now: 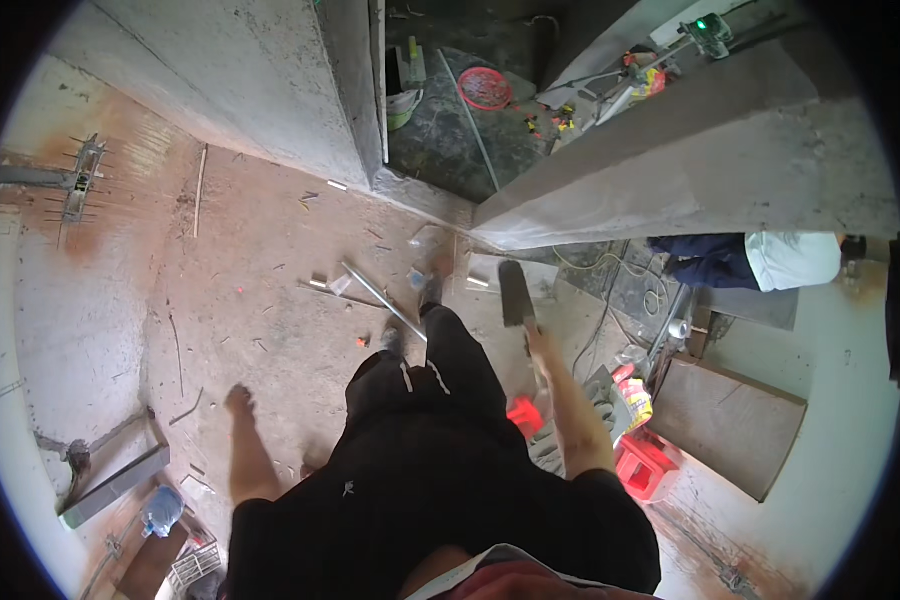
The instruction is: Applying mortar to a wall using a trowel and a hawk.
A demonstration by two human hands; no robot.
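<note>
My right hand is closed on a trowel with a long dark rectangular blade, held out to the right of my legs and pointing away from me. My left hand hangs at my left side over the dusty floor, holding nothing, with its fingers loosely apart. My dark-trousered legs stand in the middle of the view. A loose metal bar lies on the floor just beyond my feet, among small scraps.
A doorway leads to a room with a red basin. A person in white top and dark trousers is at the right. Nearby are cables, red stools, a board and a plank. A wall bracket juts out left.
</note>
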